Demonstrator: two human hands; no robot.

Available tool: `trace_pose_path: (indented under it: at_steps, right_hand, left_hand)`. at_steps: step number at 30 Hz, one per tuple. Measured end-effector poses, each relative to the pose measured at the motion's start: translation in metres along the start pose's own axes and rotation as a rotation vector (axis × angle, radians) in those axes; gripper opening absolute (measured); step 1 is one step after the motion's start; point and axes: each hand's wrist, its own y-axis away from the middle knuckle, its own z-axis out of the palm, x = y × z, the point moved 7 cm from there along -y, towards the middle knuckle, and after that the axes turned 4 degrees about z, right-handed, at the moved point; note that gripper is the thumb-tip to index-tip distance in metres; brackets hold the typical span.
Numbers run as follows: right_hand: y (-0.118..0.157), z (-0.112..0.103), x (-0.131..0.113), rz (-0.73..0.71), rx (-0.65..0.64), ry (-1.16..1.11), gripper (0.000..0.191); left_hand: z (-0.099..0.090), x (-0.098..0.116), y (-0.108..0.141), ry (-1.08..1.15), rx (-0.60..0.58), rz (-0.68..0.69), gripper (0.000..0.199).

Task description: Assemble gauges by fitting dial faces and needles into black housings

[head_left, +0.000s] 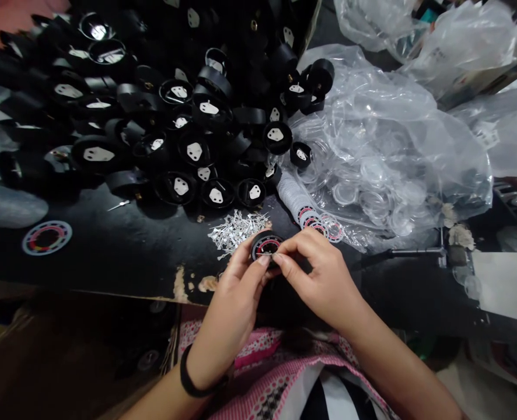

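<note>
My left hand (237, 287) is wrapped round a small black round gauge (265, 240), whose dial face has a red and white ring and is turned up. At the lower part of the dial, my right hand (314, 273) pinches what looks like a thin pale pointer (264, 254); its fingertips partly cover it. The left thumb touches the same spot. Just beyond the gauge lies a heap of white pointers (234, 233). A fanned row of printed dial discs (294, 198) runs away to the upper right of the hands.
Many black gauge housings (192, 153) are piled at the back left. Clear plastic bags (394, 116) with transparent round covers (363, 189) lie to the right. A loose dial disc (47, 238) and a single pointer (118, 206) rest at left. A screwdriver-like metal tool (416, 252) lies right.
</note>
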Motion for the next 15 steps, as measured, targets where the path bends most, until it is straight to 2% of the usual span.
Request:
trace_pose_path:
  at_steps: [8,15]
  right_hand:
    - [0.002,-0.005,0.004,0.053,-0.006,-0.013,0.013]
    - [0.007,-0.003,0.005,0.089,0.001,-0.073,0.015]
  left_hand:
    - [-0.003,-0.009,0.002,-0.15,-0.052,0.096,0.03]
    - [-0.003,0.008,0.009,-0.327,-0.008,0.184,0.023]
